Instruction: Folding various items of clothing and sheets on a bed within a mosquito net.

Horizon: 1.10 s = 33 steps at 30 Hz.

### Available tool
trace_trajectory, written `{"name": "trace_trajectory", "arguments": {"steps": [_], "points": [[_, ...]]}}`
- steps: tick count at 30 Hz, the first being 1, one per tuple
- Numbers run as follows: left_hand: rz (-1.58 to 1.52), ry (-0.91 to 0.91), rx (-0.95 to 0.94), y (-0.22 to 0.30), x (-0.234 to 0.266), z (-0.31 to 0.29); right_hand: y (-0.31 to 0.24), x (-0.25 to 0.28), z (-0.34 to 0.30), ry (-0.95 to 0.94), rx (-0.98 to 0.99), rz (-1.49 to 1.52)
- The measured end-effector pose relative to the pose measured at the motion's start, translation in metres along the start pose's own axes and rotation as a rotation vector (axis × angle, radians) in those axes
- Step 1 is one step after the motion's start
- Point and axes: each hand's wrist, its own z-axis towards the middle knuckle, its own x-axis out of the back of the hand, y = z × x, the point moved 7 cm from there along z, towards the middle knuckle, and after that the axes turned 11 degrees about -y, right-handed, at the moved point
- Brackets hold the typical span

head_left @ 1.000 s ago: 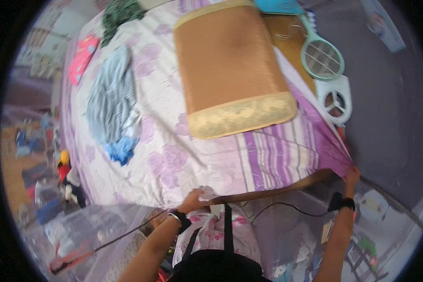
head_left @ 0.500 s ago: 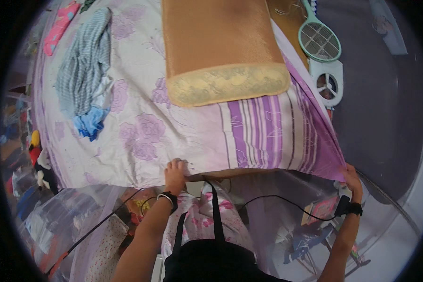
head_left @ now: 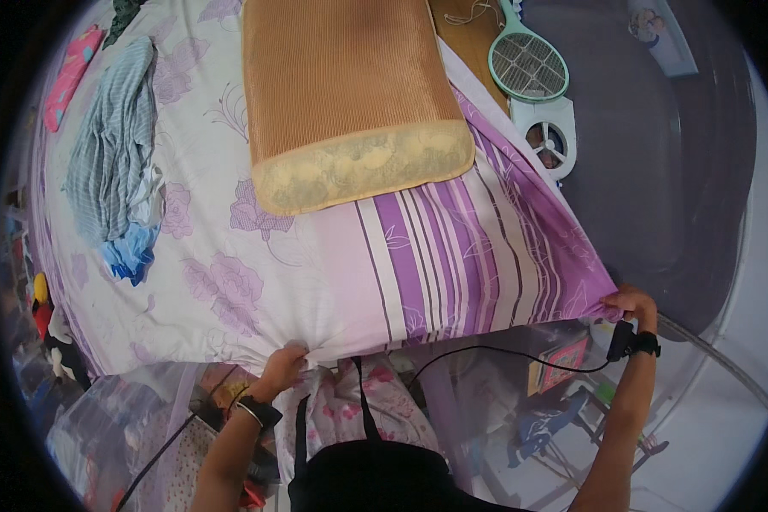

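Observation:
A bed sheet (head_left: 435, 256), white with purple flowers and a purple-striped section, covers the bed in front of me. My left hand (head_left: 283, 369) is closed on its near edge, where creases run toward the fingers. At the near right corner, my right hand (head_left: 633, 305) grips the purple end of the same sheet. The cloth stretches taut between both hands. Farther back on the sheet lies a ribbed brown mat (head_left: 350, 85) with a yellow patterned border.
Left on the bed are a striped garment (head_left: 115, 136), blue cloth (head_left: 132, 252) and a pink item (head_left: 72, 77). A green racket (head_left: 529, 64) and a white fan-like device (head_left: 548, 141) lie beyond the right edge. A black cable (head_left: 503, 352) hangs below; a plush toy (head_left: 58, 337) sits left.
My left hand has closed on the sheet edge and drawn it nearer, covering the brown edge underneath. The right hand still holds the corner, now pulled outward. The whole view has shifted.

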Motion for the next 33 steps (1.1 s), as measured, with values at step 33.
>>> {"name": "trace_trajectory", "arguments": {"steps": [33], "points": [[-1.623,0.533,0.539,-0.175,-0.121,-0.056,-0.19,-0.073,0.129,0.852,0.56,-0.011]]}}
